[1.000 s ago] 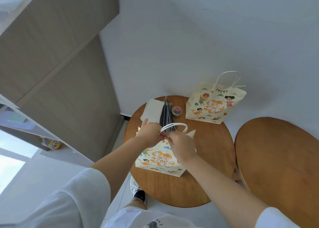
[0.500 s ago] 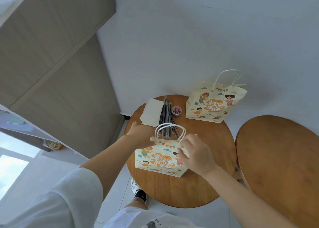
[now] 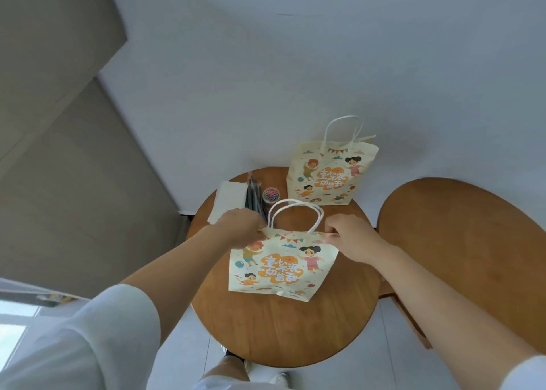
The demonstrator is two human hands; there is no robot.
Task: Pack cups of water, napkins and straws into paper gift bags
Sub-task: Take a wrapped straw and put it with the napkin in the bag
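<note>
A cream paper gift bag (image 3: 280, 267) with cartoon children and orange lettering stands on the round wooden table (image 3: 283, 330), its white handles up. My left hand (image 3: 240, 227) pinches the bag's top left corner. My right hand (image 3: 351, 239) pinches its top right corner. A second, matching gift bag (image 3: 329, 177) stands at the table's far edge by the wall. White napkins (image 3: 227, 200) lie at the far left, with a bundle of dark straws (image 3: 254, 199) beside them. No cup of water shows.
A small round tub of coloured clips (image 3: 271, 195) sits between the straws and the far bag. A second round wooden table (image 3: 472, 242) stands close on the right. A grey cabinet (image 3: 74, 153) rises on the left; white wall behind.
Both hands were together at the near bag's handles, then spread apart to its top corners. The bag now stands upright and faces me, handles free.
</note>
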